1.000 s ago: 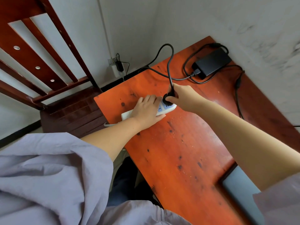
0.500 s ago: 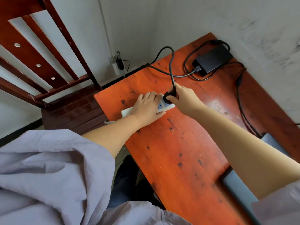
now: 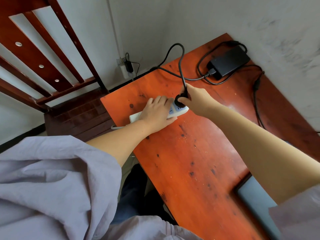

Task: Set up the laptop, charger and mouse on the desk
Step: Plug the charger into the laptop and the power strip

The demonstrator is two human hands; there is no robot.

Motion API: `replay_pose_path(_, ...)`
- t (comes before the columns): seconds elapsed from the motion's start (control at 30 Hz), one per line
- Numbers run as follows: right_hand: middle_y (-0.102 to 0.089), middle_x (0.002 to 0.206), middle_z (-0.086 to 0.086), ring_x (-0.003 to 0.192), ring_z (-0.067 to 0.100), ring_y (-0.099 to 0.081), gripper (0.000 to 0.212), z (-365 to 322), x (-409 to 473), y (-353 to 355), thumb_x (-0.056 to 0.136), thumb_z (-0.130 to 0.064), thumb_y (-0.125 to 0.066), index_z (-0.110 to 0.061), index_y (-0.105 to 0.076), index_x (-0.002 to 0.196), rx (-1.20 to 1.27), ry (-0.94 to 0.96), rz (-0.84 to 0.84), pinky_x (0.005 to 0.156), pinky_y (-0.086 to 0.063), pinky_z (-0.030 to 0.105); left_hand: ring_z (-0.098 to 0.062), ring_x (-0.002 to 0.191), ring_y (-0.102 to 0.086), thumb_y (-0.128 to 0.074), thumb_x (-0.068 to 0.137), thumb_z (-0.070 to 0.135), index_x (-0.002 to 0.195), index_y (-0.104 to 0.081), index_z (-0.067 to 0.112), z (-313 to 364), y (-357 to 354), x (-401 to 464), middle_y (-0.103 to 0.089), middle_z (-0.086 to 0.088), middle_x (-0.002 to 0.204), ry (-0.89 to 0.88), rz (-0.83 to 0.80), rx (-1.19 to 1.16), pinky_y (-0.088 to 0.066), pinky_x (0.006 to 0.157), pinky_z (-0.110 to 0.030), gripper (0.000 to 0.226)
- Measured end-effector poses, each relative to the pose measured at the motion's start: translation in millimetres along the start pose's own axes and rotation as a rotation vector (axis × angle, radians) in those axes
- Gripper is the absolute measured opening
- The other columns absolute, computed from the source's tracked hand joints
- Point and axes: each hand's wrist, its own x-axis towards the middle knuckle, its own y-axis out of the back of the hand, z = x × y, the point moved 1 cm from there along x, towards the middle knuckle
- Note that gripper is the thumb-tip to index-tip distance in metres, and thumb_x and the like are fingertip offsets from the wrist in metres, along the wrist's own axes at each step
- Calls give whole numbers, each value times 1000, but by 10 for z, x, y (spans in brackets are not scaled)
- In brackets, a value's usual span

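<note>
A white power strip (image 3: 180,112) lies near the far left corner of the orange wooden desk (image 3: 190,161). My left hand (image 3: 155,113) presses flat on the strip. My right hand (image 3: 194,99) grips the black charger plug (image 3: 179,99), which sits on the strip's end socket. Its black cable (image 3: 181,66) loops up and runs to the black charger brick (image 3: 228,62) at the desk's far corner. A grey laptop (image 3: 256,205) lies at the near right, partly hidden by my right arm. No mouse is in view.
A dark red wooden chair (image 3: 52,66) stands left of the desk. On the wall behind, a white socket (image 3: 125,68) holds a small black adapter. A second thin cable (image 3: 256,101) runs along the desk's right side by the wall.
The camera view shifted slightly. Both hands stay on the strip and plug, with the plug still at the end socket.
</note>
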Motion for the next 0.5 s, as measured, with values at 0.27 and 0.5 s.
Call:
replay_pose_path(0.27, -59, 83, 2, 71, 19, -54, 20, 43, -60, -79, 91, -32, -53, -14, -48, 98, 142, -94, 74, 55, -43, 27, -26, 113, -47, -46, 86, 53, 135, -37, 13, -6, 2, 3, -52, -8, 123, -5, 11, -8, -37, 92, -38, 64)
replay_pose_path(0.5, -60, 80, -5, 69, 10, -55, 15, 63, -27, -145, 90, -30, -54, -17, -46, 90, 194, -58, 141, 55, -43, 17, -26, 114, -45, -45, 87, 53, 139, -33, 12, -3, 0, 1, -50, -8, 126, -6, -5, 0, -36, 93, -38, 67)
